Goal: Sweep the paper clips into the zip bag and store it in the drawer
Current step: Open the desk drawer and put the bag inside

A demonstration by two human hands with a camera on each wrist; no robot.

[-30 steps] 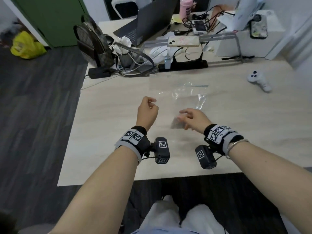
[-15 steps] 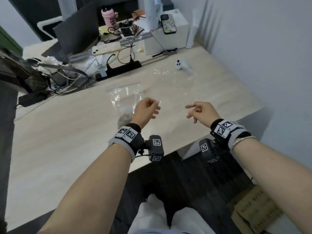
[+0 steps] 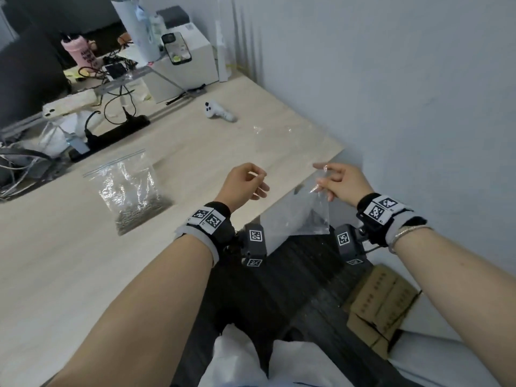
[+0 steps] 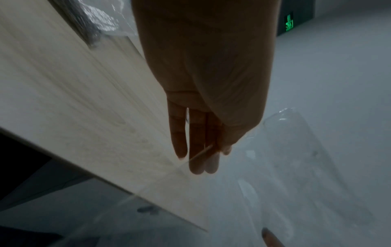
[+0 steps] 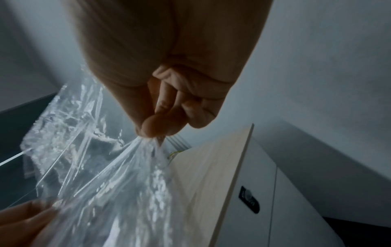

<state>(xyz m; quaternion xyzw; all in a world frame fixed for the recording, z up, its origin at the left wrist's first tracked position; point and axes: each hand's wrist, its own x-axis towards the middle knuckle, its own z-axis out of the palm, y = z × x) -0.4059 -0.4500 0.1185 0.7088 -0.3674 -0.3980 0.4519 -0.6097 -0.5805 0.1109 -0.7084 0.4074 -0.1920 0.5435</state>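
We hold a thin, clear, crinkled zip bag (image 3: pixel 300 216) in the air off the near right corner of the pale wood-grain desk (image 3: pixel 195 152). Right hand (image 3: pixel 339 182): thumb and fingertips (image 5: pixel 152 128) pinch a gathered top corner of the film, other fingers curled; the sheet hangs slack below, glossy and wrinkled. Left hand (image 3: pixel 243 184): thumb and forefinger pinch the opposite edge of the same film, remaining fingers (image 4: pixel 196 150) nearly straight. A few small dark bits show through the hanging film; we cannot tell what they are. A second clear bag (image 3: pixel 131 188), flat on the desk with its zip strip away from us, holds a grey heap of paper clips (image 3: pixel 142 213) at its near end. Smooth white controller (image 3: pixel 219 111) lies farther back; black power strip (image 3: pixel 111 135) beyond. Brown cardboard boxes (image 3: pixel 382 303) sit on the dark floor.
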